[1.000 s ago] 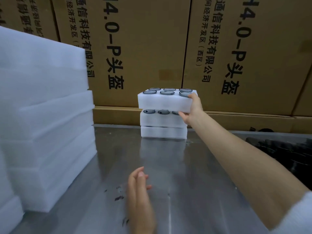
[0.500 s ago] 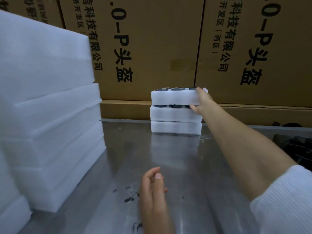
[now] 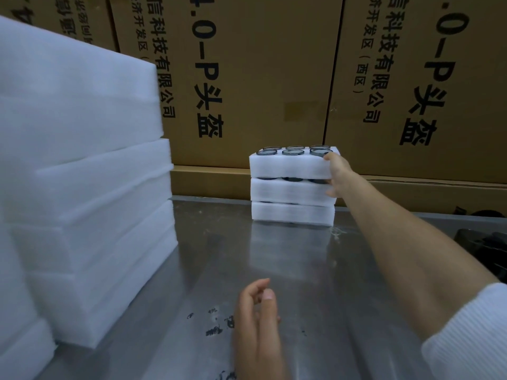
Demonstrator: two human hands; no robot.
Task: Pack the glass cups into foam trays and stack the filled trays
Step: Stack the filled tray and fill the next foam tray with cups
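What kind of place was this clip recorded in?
Probably a packing station in a warehouse or small factory. Large printed cardboard cartons line the back, a tall pile of blank white foam sheets stands on the metal table, and foam trays of glass cups are stacked there.

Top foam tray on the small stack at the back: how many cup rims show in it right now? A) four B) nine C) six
C: six dark round rims sit in two rows of three in the top foam tray, whose right end the right hand holds.
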